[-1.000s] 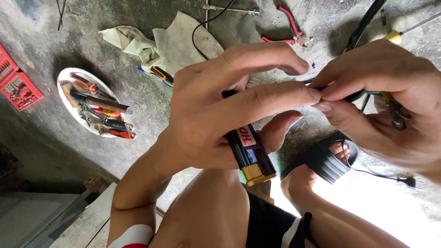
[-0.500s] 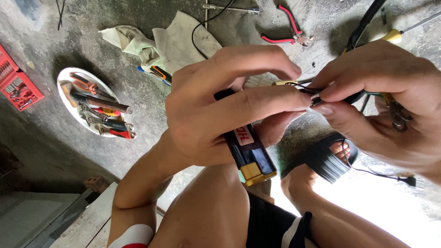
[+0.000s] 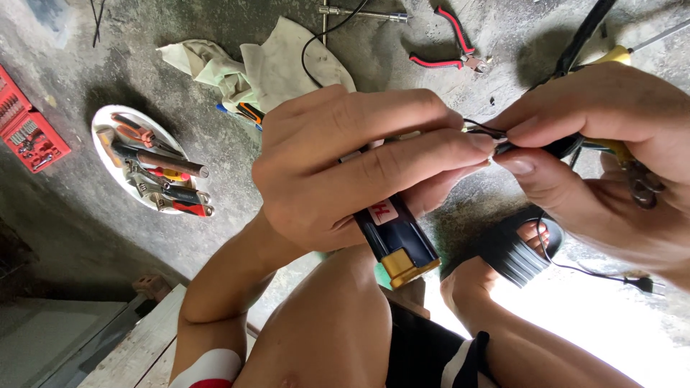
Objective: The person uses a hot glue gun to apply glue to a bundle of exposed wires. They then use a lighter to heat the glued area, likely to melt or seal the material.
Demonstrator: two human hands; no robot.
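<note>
The left hand [image 3: 359, 172] is closed around a dark blue lighter [image 3: 395, 237], its long axis slanting from the gold end near the knee up toward the fingertips. The right hand [image 3: 611, 151] pinches a thin black wire [image 3: 481, 129] just right of those fingertips, touching them. A white plate of tools [image 3: 108, 118] lies well apart, far left.

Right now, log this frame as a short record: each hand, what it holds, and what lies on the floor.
left hand: wrapped around a dark blue block with a gold end
right hand: pinching thin black wires at the left fingertips
floor, left: white plate of hand tools; red socket case
floor, top: crumpled cloth; red-handled pliers
below: foot in a black sandal
</note>
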